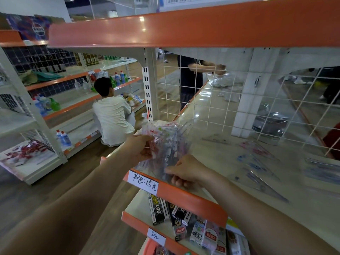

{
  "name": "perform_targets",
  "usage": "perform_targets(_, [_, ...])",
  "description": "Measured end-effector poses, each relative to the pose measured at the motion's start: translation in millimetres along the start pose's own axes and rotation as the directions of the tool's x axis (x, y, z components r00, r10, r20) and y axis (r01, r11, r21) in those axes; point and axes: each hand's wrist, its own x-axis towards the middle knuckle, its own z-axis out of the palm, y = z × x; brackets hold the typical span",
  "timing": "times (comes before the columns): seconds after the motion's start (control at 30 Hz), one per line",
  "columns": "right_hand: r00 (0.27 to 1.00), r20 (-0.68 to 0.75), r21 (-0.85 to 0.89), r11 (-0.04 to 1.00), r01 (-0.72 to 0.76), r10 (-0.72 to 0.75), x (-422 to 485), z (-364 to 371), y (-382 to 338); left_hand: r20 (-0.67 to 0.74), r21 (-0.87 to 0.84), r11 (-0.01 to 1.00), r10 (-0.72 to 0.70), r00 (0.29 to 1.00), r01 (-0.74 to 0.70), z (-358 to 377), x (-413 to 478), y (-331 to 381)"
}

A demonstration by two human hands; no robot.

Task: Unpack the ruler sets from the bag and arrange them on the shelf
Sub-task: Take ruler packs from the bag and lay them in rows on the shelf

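A stack of clear-packed ruler sets (166, 144) with red and blue print stands on edge at the left end of the cream shelf (217, 162). My left hand (141, 146) grips the stack's left side. My right hand (185, 172) pinches its lower front corner at the shelf's orange lip. More ruler sets (257, 162) lie flat on the shelf to the right, blurred by motion. No bag is visible.
A white wire grid (230, 107) backs the shelf. An orange shelf (184, 28) hangs overhead. Below, boxed stationery (165, 208) fills the lower shelf. A person in white (112, 118) squats in the left aisle; another person (193, 76) stands behind the grid.
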Motion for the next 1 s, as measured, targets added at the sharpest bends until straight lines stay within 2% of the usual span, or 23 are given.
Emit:
perform_targets(0.17, [0.999, -0.003, 0.06, 0.997, -0.048, 0.048, 4, 8, -4, 0.013, 0.041, 0.999, -0.035, 0.999, 0.034, 5, 5, -12])
perform_targets(0.27, [0.999, -0.038, 0.07, 0.997, -0.03, 0.032, 3, 8, -4, 0.019, 0.041, 0.999, -0.035, 0.999, 0.034, 4, 8, -14])
perform_targets(0.6, [0.995, -0.099, -0.141, 0.99, 0.015, -0.029, 10, 18, -5, 0.014, 0.035, 0.999, -0.036, 0.999, 0.035, 0, 14, -20])
perform_targets(0.73, [0.995, -0.084, 0.012, 0.999, -0.046, 0.047, 6, 11, -7, 0.019, 0.018, 0.999, -0.039, 0.999, 0.038, 0, 16, -20])
perform_targets(0.87, [0.994, -0.108, -0.049, 0.999, 0.019, -0.024, 1, -2, 3, 0.02, -0.037, 0.998, -0.057, 0.998, 0.058, 0, 14, -17])
perform_targets(1.0, [0.985, -0.153, -0.018, 0.997, 0.076, -0.078, -12, -25, 16, 0.022, -0.082, 0.994, -0.068, 0.997, 0.069, 3, 9, -14])
